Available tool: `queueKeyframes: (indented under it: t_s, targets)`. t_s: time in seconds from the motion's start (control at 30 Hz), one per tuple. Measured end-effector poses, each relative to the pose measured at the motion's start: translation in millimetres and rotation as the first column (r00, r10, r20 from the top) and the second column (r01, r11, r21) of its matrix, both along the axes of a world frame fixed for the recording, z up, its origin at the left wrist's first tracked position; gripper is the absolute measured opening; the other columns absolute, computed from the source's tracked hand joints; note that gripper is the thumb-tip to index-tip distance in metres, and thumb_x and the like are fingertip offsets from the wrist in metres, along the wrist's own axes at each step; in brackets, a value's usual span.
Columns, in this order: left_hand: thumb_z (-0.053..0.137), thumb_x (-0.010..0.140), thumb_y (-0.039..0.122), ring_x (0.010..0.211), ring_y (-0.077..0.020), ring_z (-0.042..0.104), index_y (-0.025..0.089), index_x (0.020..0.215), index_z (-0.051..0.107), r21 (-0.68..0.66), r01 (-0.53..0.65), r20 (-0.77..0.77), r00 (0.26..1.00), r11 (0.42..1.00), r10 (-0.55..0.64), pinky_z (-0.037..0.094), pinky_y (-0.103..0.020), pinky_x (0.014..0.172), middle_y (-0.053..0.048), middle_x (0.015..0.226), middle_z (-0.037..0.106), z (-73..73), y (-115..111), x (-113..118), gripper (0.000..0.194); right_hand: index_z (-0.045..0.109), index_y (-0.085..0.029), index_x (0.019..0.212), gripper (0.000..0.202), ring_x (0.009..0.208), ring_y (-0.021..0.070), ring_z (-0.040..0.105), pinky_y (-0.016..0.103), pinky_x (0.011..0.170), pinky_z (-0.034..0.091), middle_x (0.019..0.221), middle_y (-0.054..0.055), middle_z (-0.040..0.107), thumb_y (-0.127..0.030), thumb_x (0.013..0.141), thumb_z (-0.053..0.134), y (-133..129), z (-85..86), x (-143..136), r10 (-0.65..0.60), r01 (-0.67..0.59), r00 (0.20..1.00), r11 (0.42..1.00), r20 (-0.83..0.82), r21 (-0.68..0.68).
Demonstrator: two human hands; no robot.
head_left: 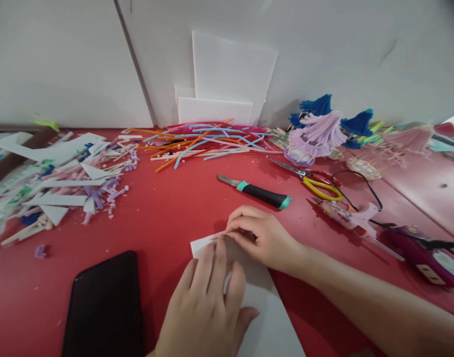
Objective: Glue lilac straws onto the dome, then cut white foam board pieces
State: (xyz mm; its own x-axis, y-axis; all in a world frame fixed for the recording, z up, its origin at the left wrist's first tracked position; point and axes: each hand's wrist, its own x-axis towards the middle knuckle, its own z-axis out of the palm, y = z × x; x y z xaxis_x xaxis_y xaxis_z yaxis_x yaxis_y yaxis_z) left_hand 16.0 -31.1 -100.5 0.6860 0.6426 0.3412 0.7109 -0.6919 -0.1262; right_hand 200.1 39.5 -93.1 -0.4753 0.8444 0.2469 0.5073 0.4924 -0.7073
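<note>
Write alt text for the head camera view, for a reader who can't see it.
A person's left hand and right hand are at the far end of a white sheet on a red table. A black phone lies to the left; a knife, scissors and colourful pipe cleaners lie beyond.

On a tabletop (pixel 167 198), a phone (pixel 104 307) lies left of a sheet (pixel 269 317), a knife (pixel 262 193) behind the sheet, a glue gun (pixel 355 219) at right.
</note>
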Motion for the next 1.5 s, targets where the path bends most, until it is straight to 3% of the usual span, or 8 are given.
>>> queueKeyframes:
  t_s: [0.87,1.2,1.27,1.37,1.5]
  targets:
    - [0.056,0.084,0.054,0.117,-0.0372,0.053,0.011,0.117,0.052,-0.070,-0.022,-0.016,1.000,0.997,0.021,0.051,-0.043,0.083,-0.026,0.131,0.053,4.2,-3,3,0.055,0.067,-0.017,0.090,0.016,0.082,0.0134,0.061,0.025,0.074,0.049,0.091,0.005,0.063,-0.011,0.087,0.053,0,-1.5,1,0.013,-0.013,1.000,0.999,0.001,0.032]
    - [0.057,0.084,0.052,0.116,-0.0369,0.054,0.010,0.115,0.054,-0.047,-0.011,-0.008,1.000,0.999,0.011,0.051,-0.043,0.082,-0.026,0.127,0.056,3.5,-2,3,0.052,0.065,-0.018,0.088,0.012,0.073,0.0125,0.060,0.023,0.063,0.049,0.087,0.005,0.065,-0.015,0.086,0.054,2,5.5,1,0.041,-0.040,0.999,0.998,-0.012,0.043]
    - [0.058,0.083,0.053,0.116,-0.0372,0.054,0.011,0.114,0.054,-0.054,-0.011,-0.014,1.000,0.998,0.010,0.051,-0.043,0.081,-0.026,0.128,0.055,4.3,-1,3,0.052,0.064,-0.020,0.085,0.010,0.073,0.0135,0.061,0.025,0.063,0.049,0.085,0.004,0.066,-0.017,0.087,0.055,9,8.5,7,-0.050,0.055,0.998,0.990,-0.043,0.127]
    - [0.058,0.082,0.054,0.115,-0.0371,0.055,0.012,0.111,0.055,-0.062,-0.016,-0.028,1.000,0.998,0.014,0.052,-0.043,0.081,-0.026,0.131,0.053,4.8,0,3,0.050,0.063,-0.021,0.088,0.008,0.085,0.0190,0.062,0.034,0.078,0.050,0.090,0.006,0.067,-0.018,0.086,0.056,25,9.4,22,-0.285,0.277,0.958,0.910,-0.021,0.307]
    - [0.056,0.083,0.056,0.114,-0.0367,0.056,0.013,0.113,0.055,-0.043,-0.004,-0.032,0.999,0.999,0.003,0.052,-0.043,0.081,-0.025,0.131,0.053,4.0,0,1,0.053,0.062,-0.021,0.102,0.021,0.099,0.0274,0.059,0.046,0.086,0.047,0.102,0.010,0.065,-0.025,0.082,0.065,39,5.2,35,-0.420,0.353,0.900,0.859,0.117,0.371]
